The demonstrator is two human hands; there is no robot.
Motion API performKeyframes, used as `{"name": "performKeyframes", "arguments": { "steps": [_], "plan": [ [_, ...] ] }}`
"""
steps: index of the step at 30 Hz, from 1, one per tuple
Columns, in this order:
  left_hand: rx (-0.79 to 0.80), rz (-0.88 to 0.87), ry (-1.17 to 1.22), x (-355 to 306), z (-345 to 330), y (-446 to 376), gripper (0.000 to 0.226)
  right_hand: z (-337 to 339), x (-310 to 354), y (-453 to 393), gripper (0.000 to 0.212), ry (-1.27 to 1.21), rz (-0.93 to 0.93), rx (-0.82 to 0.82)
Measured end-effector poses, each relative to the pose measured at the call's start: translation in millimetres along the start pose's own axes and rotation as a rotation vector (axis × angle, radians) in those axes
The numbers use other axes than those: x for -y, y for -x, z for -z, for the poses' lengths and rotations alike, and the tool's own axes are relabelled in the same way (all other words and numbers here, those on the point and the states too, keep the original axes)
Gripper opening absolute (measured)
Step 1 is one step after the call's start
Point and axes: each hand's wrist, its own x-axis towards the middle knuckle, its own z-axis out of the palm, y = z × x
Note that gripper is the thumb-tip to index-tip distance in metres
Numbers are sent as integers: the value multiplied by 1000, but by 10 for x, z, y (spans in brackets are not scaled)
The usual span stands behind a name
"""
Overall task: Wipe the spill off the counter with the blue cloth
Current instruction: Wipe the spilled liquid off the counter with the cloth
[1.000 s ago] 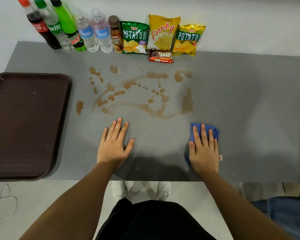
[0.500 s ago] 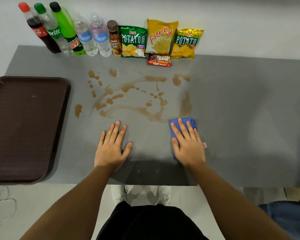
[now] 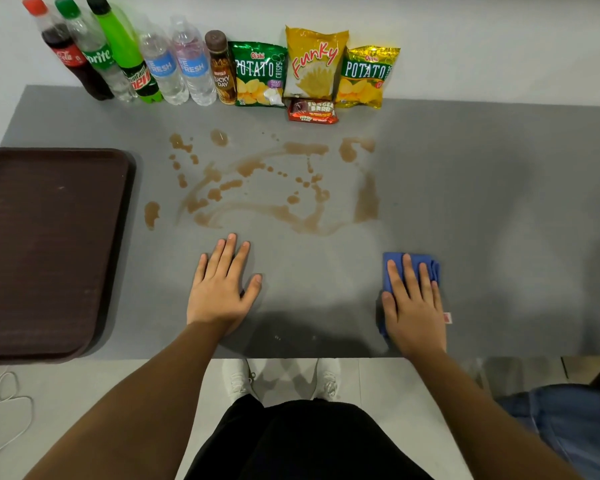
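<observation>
A brown spill (image 3: 284,216) of streaks and drops spreads over the middle of the grey counter (image 3: 482,202). My right hand (image 3: 414,310) lies flat on a folded blue cloth (image 3: 414,263), pressing it onto the counter near the front edge, below and to the right of the spill. Only the cloth's far edge and a small tag show past my fingers. My left hand (image 3: 222,289) rests flat on the counter with fingers apart, just below the spill's left part, holding nothing.
A dark brown tray (image 3: 45,251) lies at the left edge. Several drink bottles (image 3: 132,60) and snack bags (image 3: 314,64) line the back wall, with a small snack bar (image 3: 312,111) in front. A white cable (image 3: 4,410) lies on the floor.
My right hand slid the cloth left toward the spill's lower edge, then back right to about where it started. My left hand stayed put.
</observation>
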Motion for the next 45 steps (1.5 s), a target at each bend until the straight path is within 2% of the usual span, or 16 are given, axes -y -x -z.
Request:
{"name": "performKeyframes", "arguments": {
  "steps": [6,11,16,21,24,30,38,45],
  "plan": [
    [-8,6,-24,0,-11,-4,70,-74,336,106,63,10,77,-3],
    [-7,15,-42,-3,5,0,70,31,255,-224,59,-19,179,-4],
    [-17,17,-37,-10,26,12,70,92,31,-387,60,-34,97,-32],
    [-9,22,-9,-13,38,5,70,2,48,-136,63,-19,50,20],
    [2,26,10,-20,54,-1,69,-67,285,105,63,1,81,7],
    [5,3,84,-30,143,8,66,-248,1074,292,62,-27,256,37],
    [-38,-27,183,54,378,30,47,-308,2014,151,60,-74,343,20],
    [-76,-38,193,248,513,78,33,-268,2499,-127,60,-154,389,138]
  ]
}}
